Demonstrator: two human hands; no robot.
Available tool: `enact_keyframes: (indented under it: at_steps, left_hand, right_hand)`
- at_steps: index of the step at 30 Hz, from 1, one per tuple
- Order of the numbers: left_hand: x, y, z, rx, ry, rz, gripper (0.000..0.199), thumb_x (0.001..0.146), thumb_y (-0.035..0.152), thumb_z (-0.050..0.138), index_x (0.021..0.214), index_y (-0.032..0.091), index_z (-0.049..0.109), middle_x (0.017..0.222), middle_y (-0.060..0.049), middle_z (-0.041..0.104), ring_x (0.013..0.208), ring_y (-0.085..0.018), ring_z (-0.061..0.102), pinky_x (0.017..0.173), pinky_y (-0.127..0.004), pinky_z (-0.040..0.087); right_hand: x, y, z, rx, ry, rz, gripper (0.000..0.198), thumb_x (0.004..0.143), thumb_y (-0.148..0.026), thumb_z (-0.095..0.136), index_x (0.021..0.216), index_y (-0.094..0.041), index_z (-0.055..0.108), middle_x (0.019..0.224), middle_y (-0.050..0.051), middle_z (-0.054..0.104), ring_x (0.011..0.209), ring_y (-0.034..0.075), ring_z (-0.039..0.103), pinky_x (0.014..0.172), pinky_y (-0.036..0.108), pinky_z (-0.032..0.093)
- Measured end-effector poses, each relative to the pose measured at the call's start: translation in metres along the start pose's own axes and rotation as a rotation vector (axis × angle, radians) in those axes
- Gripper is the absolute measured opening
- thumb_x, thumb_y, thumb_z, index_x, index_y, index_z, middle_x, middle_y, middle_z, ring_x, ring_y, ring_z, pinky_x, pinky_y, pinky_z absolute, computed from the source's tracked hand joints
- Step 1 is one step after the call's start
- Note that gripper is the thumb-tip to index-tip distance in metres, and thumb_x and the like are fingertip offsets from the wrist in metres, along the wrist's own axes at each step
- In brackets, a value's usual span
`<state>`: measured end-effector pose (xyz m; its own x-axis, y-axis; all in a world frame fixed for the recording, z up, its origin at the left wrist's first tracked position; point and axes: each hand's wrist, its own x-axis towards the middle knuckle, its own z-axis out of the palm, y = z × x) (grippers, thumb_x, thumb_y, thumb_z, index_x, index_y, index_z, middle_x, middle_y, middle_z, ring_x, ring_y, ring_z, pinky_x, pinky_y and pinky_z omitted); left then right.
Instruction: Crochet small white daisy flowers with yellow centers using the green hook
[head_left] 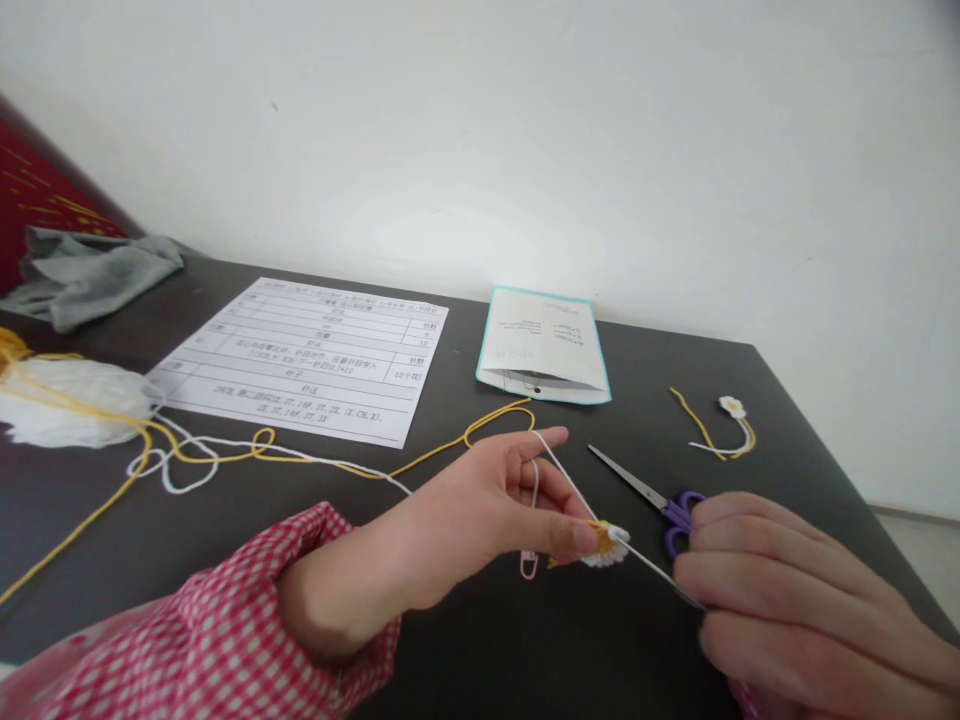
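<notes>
My left hand (517, 500) pinches a small yellow-and-white crocheted flower (606, 545) between thumb and fingers. White yarn (566, 475) runs taut from its raised index finger down to the flower. A pale pink stitch marker (529, 565) hangs below the fingers. My right hand (795, 590) is closed round a thin metal crochet hook (660, 573), whose tip meets the flower's edge; the handle is hidden in the fist. Just behind the right fingers lie purple-handled scissors (679, 515), blades pointing away to the left.
A printed sheet (315, 360) and a white pouch with turquoise edges (544, 345) lie toward the wall. At left are a white yarn ball (75, 405), loose yellow yarn (427, 455) and a grey translucent bag (97, 270). A small finished flower (733, 407) with yarn tails lies right.
</notes>
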<state>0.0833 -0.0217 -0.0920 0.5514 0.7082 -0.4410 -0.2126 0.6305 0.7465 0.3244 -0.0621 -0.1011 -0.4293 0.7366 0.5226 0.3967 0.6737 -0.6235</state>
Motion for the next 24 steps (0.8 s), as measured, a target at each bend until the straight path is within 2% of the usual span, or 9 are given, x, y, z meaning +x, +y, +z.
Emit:
enact_keyframes:
  at_steps: [2, 3, 7, 10, 13, 15, 17, 21, 24]
  left_hand:
    - [-0.001, 0.000, 0.002, 0.005, 0.015, 0.017, 0.100, 0.065, 0.022, 0.090, 0.149, 0.013, 0.038, 0.076, 0.005, 0.067, 0.069, -0.011, 0.059, 0.070, -0.029, 0.044]
    - [-0.001, -0.001, 0.003, -0.005, 0.016, 0.016, 0.101, 0.064, 0.021, 0.090, 0.149, 0.013, 0.038, 0.075, 0.005, 0.067, 0.068, -0.011, 0.059, 0.069, -0.028, 0.044]
    - [0.000, -0.002, 0.003, -0.056, -0.040, -0.032, 0.086, 0.066, 0.020, 0.089, 0.142, 0.016, 0.049, 0.078, 0.005, 0.068, 0.067, -0.010, 0.058, 0.066, -0.026, 0.042]
    - [0.002, -0.004, 0.000, -0.110, -0.111, -0.072, 0.071, 0.067, 0.017, 0.088, 0.131, 0.017, 0.057, 0.079, 0.005, 0.068, 0.066, -0.009, 0.058, 0.065, -0.025, 0.040]
    - [0.003, -0.005, -0.002, -0.169, -0.159, -0.080, 0.063, 0.066, 0.017, 0.087, 0.123, 0.016, 0.060, 0.079, 0.005, 0.068, 0.066, -0.008, 0.059, 0.065, -0.025, 0.040]
    - [0.003, -0.005, -0.003, -0.169, -0.165, -0.066, 0.063, 0.067, 0.016, 0.087, 0.124, 0.015, 0.060, 0.080, 0.004, 0.068, 0.067, -0.008, 0.059, 0.066, -0.026, 0.043]
    - [0.003, -0.004, -0.003, -0.130, -0.119, -0.024, 0.070, 0.068, 0.016, 0.087, 0.131, 0.014, 0.055, 0.080, 0.004, 0.068, 0.069, -0.009, 0.060, 0.068, -0.027, 0.045]
    - [0.004, -0.004, -0.002, -0.030, -0.020, 0.051, 0.085, 0.069, 0.022, 0.088, 0.141, 0.013, 0.045, 0.079, 0.005, 0.066, 0.070, -0.010, 0.060, 0.060, -0.026, 0.044]
    - [0.004, -0.004, -0.001, -0.006, -0.020, 0.069, 0.084, 0.068, 0.022, 0.088, 0.141, 0.013, 0.047, 0.078, 0.005, 0.066, 0.069, -0.009, 0.059, 0.059, -0.025, 0.043]
  right_hand:
    - [0.011, -0.003, 0.002, 0.068, -0.024, 0.023, 0.041, 0.098, -0.049, 0.049, 0.072, -0.028, 0.071, 0.069, 0.005, 0.071, 0.072, 0.029, 0.069, 0.076, 0.047, 0.056]
    - [0.017, -0.005, 0.005, 0.140, 0.022, 0.052, 0.045, 0.100, -0.046, 0.045, 0.066, -0.026, 0.066, 0.064, 0.004, 0.066, 0.065, 0.026, 0.066, 0.069, 0.045, 0.055]
    - [0.041, -0.011, 0.019, 0.458, 0.148, 0.212, 0.050, 0.102, -0.036, 0.043, 0.056, -0.022, 0.053, 0.050, 0.001, 0.053, 0.047, 0.016, 0.050, 0.045, 0.032, 0.039]
    - [0.050, -0.011, 0.027, 0.645, 0.212, 0.377, 0.057, 0.101, -0.044, 0.045, 0.049, -0.021, 0.052, 0.043, -0.001, 0.045, 0.044, 0.014, 0.044, 0.045, 0.031, 0.037]
    - [0.054, -0.007, 0.031, 0.768, 0.202, 0.569, 0.061, 0.100, -0.050, 0.046, 0.046, -0.022, 0.051, 0.041, -0.001, 0.043, 0.046, 0.015, 0.044, 0.050, 0.032, 0.040]
    - [0.053, -0.006, 0.032, 0.799, 0.194, 0.618, 0.061, 0.099, -0.051, 0.046, 0.046, -0.023, 0.051, 0.041, -0.001, 0.042, 0.046, 0.016, 0.043, 0.049, 0.032, 0.040]
    - [0.051, -0.008, 0.031, 0.744, 0.243, 0.540, 0.057, 0.101, -0.046, 0.046, 0.048, -0.023, 0.053, 0.042, -0.001, 0.043, 0.046, 0.015, 0.043, 0.048, 0.032, 0.038]
    - [0.041, -0.020, 0.026, 0.398, 0.259, 0.248, 0.050, 0.103, -0.036, 0.046, 0.056, -0.021, 0.055, 0.051, 0.000, 0.051, 0.052, 0.014, 0.049, 0.047, 0.030, 0.037]
    - [0.038, -0.026, 0.026, 0.290, 0.246, 0.198, 0.049, 0.103, -0.033, 0.047, 0.056, -0.020, 0.052, 0.052, 0.000, 0.051, 0.051, 0.013, 0.049, 0.046, 0.029, 0.037]
